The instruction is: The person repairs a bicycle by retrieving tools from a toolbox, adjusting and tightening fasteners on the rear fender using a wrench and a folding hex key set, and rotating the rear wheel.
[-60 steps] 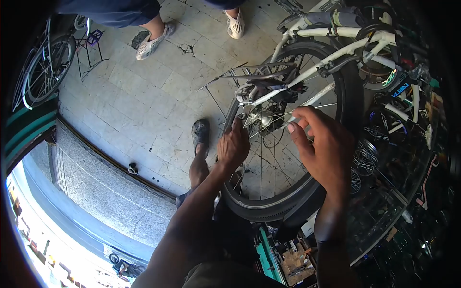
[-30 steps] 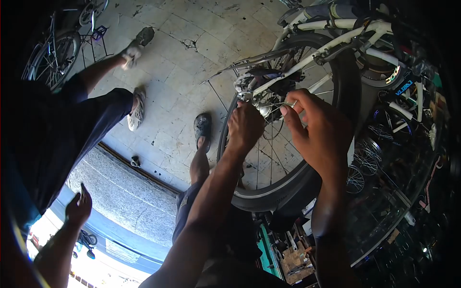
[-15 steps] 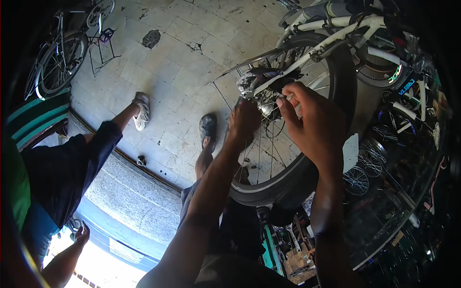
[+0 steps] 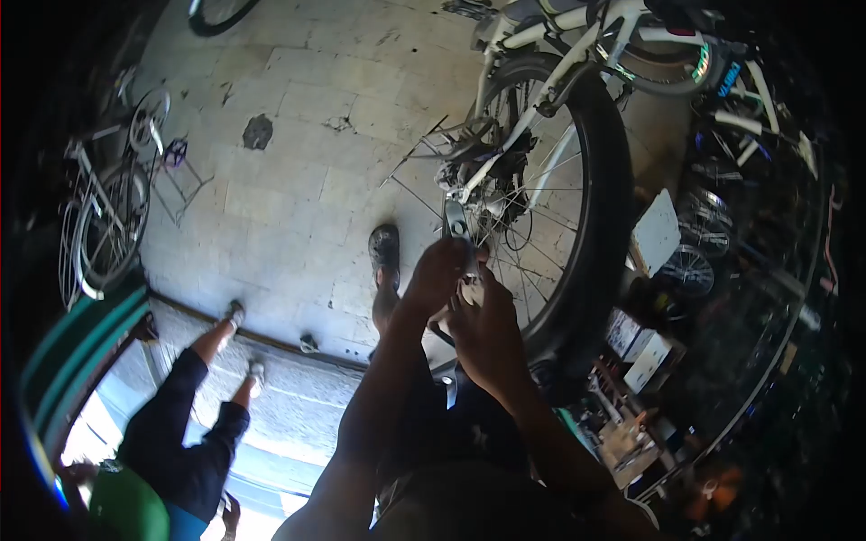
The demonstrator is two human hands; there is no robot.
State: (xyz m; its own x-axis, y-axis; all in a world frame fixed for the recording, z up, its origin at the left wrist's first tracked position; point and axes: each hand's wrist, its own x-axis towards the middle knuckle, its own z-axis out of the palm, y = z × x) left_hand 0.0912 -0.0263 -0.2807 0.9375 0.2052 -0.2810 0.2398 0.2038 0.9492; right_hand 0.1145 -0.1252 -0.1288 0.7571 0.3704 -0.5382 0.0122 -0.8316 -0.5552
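Pale tiles make up the floor (image 4: 302,189), with a dark patch (image 4: 257,132) in it. On this, toward the right, stands a white bike (image 4: 575,63), its wheel (image 4: 606,207) nearest the hands, fat-tyred and spoked. A second bike (image 4: 106,212) is off to the left, well apart, above green slats (image 4: 90,338). Lower left, another person (image 4: 167,406), in dark shorts and a green top, is by a grey ledge (image 4: 302,383). Right of the wheel are a white board (image 4: 654,233) and some small wheels (image 4: 687,269); below these lies a clutter of tools (image 4: 622,442), too dim to sort out.

A foot in a dark clog (image 4: 383,248) is on the tiles, left of the hands. The left hand (image 4: 440,275) is in front of the wheel, its grip closed around a wrench (image 4: 456,221). Close below, the right hand (image 4: 485,316) has its fingers curled at the near end of the wrench; whether its grip clasps it, I cannot tell. The wrench points away from the body, its far end at the frame end beside the hub; contact there is unclear.
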